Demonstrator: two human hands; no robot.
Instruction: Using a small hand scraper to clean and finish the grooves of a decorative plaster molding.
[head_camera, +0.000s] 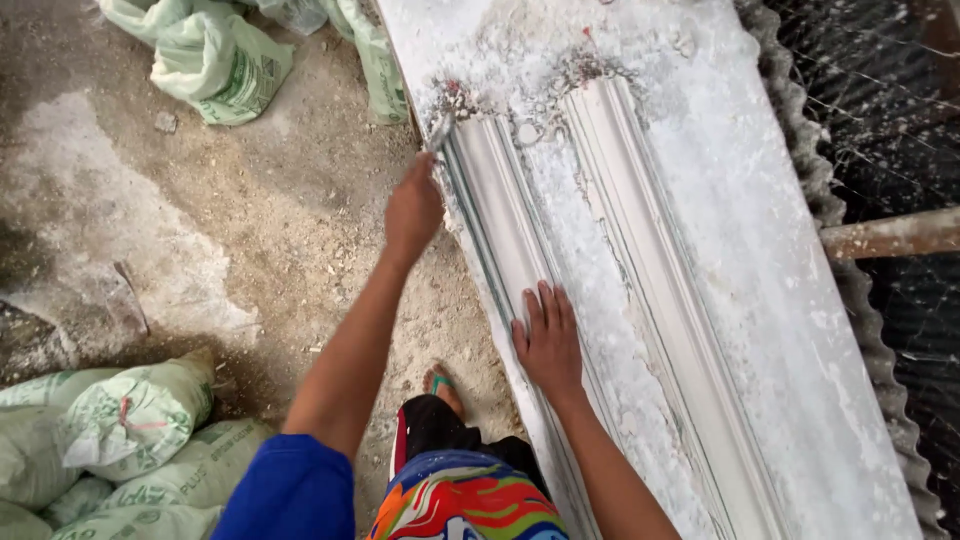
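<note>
While the person stands at the long white table (760, 330), two long white moulding strips (520, 240) lie on it side by side, running away from the person, all dusted with white powder; they look like plaster, so I think they are hard and stiff but easy to crack or chip, and heavy for their thin shape; the powder may make them a bit slippery; the best place to hold the near strip looks like its long flat sides, with hands set well apart, not its thin far end. The left hand (413, 208) is far up the near strip, at its left edge close to the far end; its fingers are curled shut around a small tool (440, 135), but the tool is too blurry to name. The right hand (548, 340) lies flat on the near strip, closer to the body, with fingers stretched out and close together, pressing down and holding nothing. Pale green sacks (215, 60) sit on the dusty floor (250, 230) to the left; a foot in a sandal (442, 388) stands by the table edge; a wavy sheet (815, 180) runs along the right side.
</note>
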